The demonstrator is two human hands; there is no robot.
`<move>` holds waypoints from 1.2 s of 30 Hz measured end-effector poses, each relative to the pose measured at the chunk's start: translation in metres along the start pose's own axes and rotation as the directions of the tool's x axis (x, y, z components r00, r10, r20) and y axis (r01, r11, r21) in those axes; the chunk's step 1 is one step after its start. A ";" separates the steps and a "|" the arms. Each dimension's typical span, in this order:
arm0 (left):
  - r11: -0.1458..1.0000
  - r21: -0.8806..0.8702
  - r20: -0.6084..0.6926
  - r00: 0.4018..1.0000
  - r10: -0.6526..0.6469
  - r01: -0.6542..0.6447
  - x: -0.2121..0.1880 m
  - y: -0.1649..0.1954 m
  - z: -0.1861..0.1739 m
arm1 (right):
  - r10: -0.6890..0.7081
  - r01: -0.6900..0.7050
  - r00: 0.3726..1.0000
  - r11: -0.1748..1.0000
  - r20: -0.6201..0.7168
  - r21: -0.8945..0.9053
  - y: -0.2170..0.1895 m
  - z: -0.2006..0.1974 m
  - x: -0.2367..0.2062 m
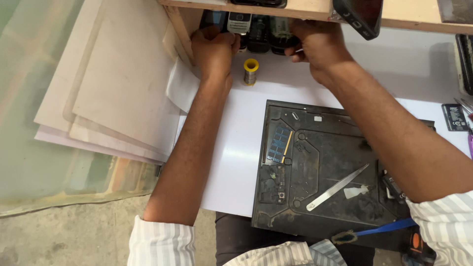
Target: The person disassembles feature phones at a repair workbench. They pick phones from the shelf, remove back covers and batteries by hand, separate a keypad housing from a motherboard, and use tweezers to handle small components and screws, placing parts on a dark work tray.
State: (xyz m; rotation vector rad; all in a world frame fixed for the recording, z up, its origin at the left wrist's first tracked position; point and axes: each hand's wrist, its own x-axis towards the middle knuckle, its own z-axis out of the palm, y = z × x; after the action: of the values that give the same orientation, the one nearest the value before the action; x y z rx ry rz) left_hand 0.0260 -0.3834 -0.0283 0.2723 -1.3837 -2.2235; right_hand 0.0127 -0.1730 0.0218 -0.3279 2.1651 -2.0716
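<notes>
Both my hands reach under a wooden shelf (295, 11) at the far edge of the white table (236, 148). My left hand (213, 49) is curled shut beside a row of old mobile phones (256, 29) stacked under the shelf. My right hand (315, 47) is closed near the right end of that row; what its fingers hold is hidden. A small yellow-capped solder spool (251, 71) stands between my wrists. An opened black laptop base (325, 172) lies in front of me, with metal tweezers (337, 187) resting on it.
A blue memory module (279, 143) sits in the laptop base. Pale boards (113, 93) lean at the left. A black phone (362, 17) overhangs the shelf edge. A small black battery (456, 117) lies at the right. A blue-handled tool (379, 229) rests near my lap.
</notes>
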 end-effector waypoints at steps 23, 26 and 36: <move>0.888 -0.373 -0.016 0.955 -0.296 0.269 -0.021 0.001 -0.048 | -0.062 0.082 0.966 0.994 0.252 -0.070 -0.002 0.042 0.012; 0.912 -0.297 -0.046 0.949 -0.311 0.284 -0.016 -0.005 -0.054 | -0.087 0.214 0.955 0.864 0.283 -0.457 -0.017 -0.025 -0.041; 0.903 -0.173 -0.120 0.902 -0.416 0.393 -0.040 0.024 -0.035 | -0.075 0.035 0.996 0.776 -0.037 -0.630 -0.058 -0.173 -0.193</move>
State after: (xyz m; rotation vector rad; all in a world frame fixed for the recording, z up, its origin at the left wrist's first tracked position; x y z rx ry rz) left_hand 0.0819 -0.3987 -0.0268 0.7244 -1.1543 -2.5583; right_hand 0.1626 0.0392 0.0775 -0.3934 2.8685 -1.3098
